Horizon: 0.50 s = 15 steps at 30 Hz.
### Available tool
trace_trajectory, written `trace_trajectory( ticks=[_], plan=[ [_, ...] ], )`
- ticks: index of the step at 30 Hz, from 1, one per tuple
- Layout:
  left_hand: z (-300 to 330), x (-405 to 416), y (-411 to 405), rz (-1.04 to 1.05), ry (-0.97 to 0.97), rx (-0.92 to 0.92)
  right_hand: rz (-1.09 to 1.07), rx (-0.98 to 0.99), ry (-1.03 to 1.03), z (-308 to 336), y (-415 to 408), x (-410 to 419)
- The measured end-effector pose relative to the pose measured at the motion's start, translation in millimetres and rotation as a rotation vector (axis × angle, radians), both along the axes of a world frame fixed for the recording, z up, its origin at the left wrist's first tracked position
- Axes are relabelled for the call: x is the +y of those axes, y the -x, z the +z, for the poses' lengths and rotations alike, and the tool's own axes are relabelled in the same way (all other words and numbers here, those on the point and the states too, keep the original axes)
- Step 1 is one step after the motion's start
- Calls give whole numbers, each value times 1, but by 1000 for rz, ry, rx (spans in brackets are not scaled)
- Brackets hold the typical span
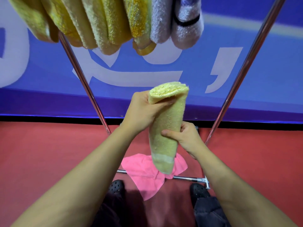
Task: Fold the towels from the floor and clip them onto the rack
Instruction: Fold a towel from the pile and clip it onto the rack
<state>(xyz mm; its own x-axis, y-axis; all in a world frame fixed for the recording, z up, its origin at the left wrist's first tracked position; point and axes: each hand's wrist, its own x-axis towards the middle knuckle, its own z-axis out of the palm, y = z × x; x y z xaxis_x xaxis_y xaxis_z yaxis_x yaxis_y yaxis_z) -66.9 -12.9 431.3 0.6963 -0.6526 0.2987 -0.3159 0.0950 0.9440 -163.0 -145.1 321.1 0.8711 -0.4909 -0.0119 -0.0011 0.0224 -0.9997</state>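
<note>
- Two bare forearms reach forward from the bottom edge, over dark trousers and a pair of black perforated clogs (116, 186) standing on the red floor (49, 153).
- The right hand (185, 136) has its grip closed round the middle of a folded yellow towel (167, 128), thumb across the front and fingers curled behind.
- The left hand (144, 110) holds the same towel near its upper, folded end, fingers wrapped under the fold.
- The yellow towel is held up in the air, nearly upright and slightly tilted, its pale banded hem hanging lowest.
- A pink towel (144, 171) lies crumpled on the floor between the shoes, draped over the rack's low crossbar (186, 178).
- Two slanted chrome legs of the rack (82, 76) rise on either side of the hands.
- Along the top edge hang several folded yellow towels (98, 27) side by side, and beside them, to the right, white towels (185, 30); a black band crosses the rightmost one.
- Behind stands a blue banner (270, 71) with large white lettering.
</note>
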Motion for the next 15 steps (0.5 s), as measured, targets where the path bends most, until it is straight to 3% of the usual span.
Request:
trace_trajectory(
  ticks=[15],
  plan=[
    [120,-12,20,80,225,-248,52,81,14,8,42,14]
  ],
)
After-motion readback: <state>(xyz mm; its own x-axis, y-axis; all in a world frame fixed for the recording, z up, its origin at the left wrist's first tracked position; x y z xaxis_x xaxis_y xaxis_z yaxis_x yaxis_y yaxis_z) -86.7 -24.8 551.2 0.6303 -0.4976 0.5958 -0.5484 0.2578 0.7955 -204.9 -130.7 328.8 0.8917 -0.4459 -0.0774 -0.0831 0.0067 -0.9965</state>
